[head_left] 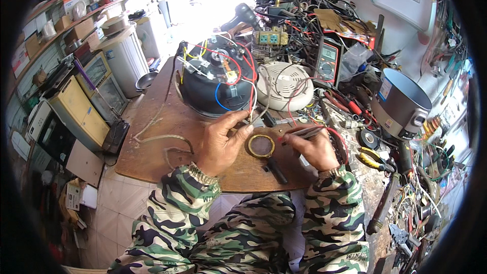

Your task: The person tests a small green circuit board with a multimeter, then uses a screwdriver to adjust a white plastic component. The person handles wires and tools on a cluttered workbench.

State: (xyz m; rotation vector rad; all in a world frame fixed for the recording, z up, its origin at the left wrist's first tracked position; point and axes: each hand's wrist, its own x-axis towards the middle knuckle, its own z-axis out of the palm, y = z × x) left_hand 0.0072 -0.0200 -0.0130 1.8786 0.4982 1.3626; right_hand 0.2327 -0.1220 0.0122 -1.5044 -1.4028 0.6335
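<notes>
My left hand (223, 139) is closed, thumb and forefinger pinching the ends of thin wires (251, 106). These wires lead up to a black, upturned round appliance base (213, 90), with red, yellow, white and blue leads across its exposed parts. My right hand (315, 151) is closed around a slim, dark, pen-like tool (307, 132); its exact kind is unclear. Something reddish shows by its fingertips. Between my hands, a yellowish ring (261, 146) lies on the wooden board (152, 155), with a short black piece (277, 170) beside it.
A vented, off-white round cover (285, 86) sits right of the base. Behind it stand a multimeter (329, 60) and tangled cables (294, 25). At right are a grey cooker body (402, 104), yellow-handled pliers (375, 159) and black tape (369, 139). A braided cord (167, 137) lies at left.
</notes>
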